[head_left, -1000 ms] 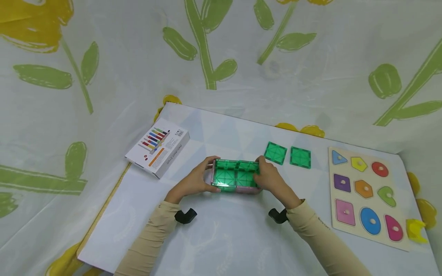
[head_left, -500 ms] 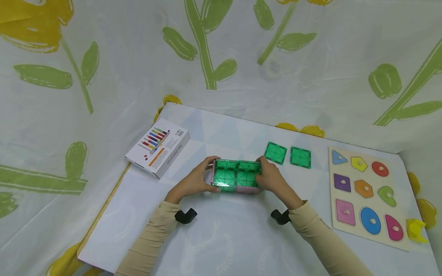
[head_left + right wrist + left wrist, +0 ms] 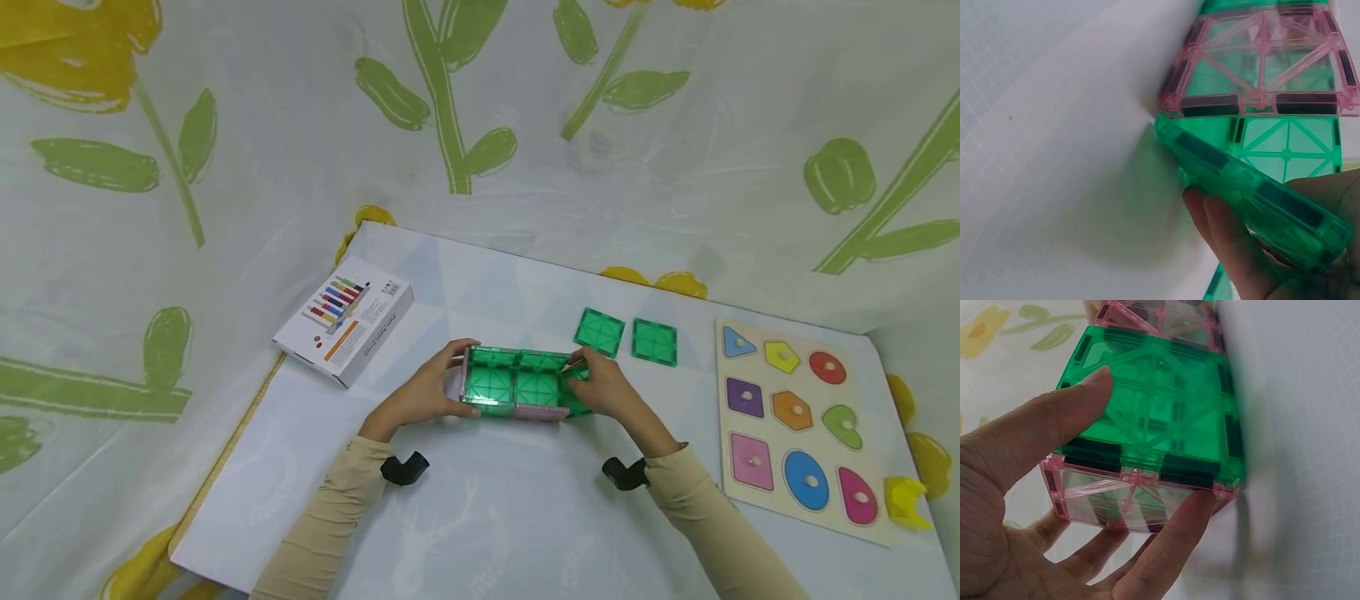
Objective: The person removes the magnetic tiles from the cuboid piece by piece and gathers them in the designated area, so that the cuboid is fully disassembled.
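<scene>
A low box of green and pink see-through magnetic tiles (image 3: pixel 490 387) sits mid-table, its hollow facing up. My left hand (image 3: pixel 423 390) grips its left end; in the left wrist view the thumb lies on a green side tile (image 3: pixel 1166 403) and the fingers spread over the pink end tile (image 3: pixel 1116 494). At the other end my right hand (image 3: pixel 606 385) holds a green magnetic tile (image 3: pixel 1260 194) between thumb and fingers. That tile slants away from the box, one edge close to the corner of the pink front tile (image 3: pixel 1263 56). Part of it hides behind the right hand.
Two loose green square tiles (image 3: pixel 654 342) lie beyond the right hand. A white abacus box (image 3: pixel 341 321) stands at the back left. On the right are a wooden shape puzzle board (image 3: pixel 795 417) and a small yellow piece (image 3: pixel 906 502).
My right hand has moved right, and the green end tile has swung outward from the box with it. The left hand keeps its grip in the same place.
</scene>
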{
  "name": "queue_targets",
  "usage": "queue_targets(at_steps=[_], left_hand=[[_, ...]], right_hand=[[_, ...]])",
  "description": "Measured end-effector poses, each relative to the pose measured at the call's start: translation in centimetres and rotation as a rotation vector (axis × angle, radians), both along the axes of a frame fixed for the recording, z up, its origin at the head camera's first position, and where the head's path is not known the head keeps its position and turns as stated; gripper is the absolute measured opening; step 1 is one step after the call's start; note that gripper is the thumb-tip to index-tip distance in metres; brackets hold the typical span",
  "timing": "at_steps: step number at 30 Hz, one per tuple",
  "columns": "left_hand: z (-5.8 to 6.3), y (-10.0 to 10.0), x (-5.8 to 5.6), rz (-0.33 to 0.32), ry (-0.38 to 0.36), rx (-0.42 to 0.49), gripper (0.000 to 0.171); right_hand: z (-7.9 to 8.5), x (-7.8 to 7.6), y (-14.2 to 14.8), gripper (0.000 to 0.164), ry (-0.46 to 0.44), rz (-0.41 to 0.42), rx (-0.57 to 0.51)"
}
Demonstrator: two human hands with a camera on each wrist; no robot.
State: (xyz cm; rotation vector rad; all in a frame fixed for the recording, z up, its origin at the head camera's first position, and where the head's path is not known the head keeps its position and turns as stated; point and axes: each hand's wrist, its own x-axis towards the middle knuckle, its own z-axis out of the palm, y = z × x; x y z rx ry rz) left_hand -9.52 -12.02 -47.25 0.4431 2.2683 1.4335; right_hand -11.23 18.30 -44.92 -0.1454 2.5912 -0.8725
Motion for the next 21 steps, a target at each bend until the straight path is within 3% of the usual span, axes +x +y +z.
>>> queue_targets(at_steps=[12, 21], left_hand=[[-0.2, -0.2, 0.0, -0.004, -0.008, 0.017, 0.103], [-0.2, -0.2, -0.1, -0.013, -0.007, 0.008, 0.103]], right_hand=[[0.2, 0.1, 0.8, 0.03, -0.017, 0.018, 0.035], [1.5, -0.1, 2.6, 0.03, -0.048, 0.015, 0.033]])
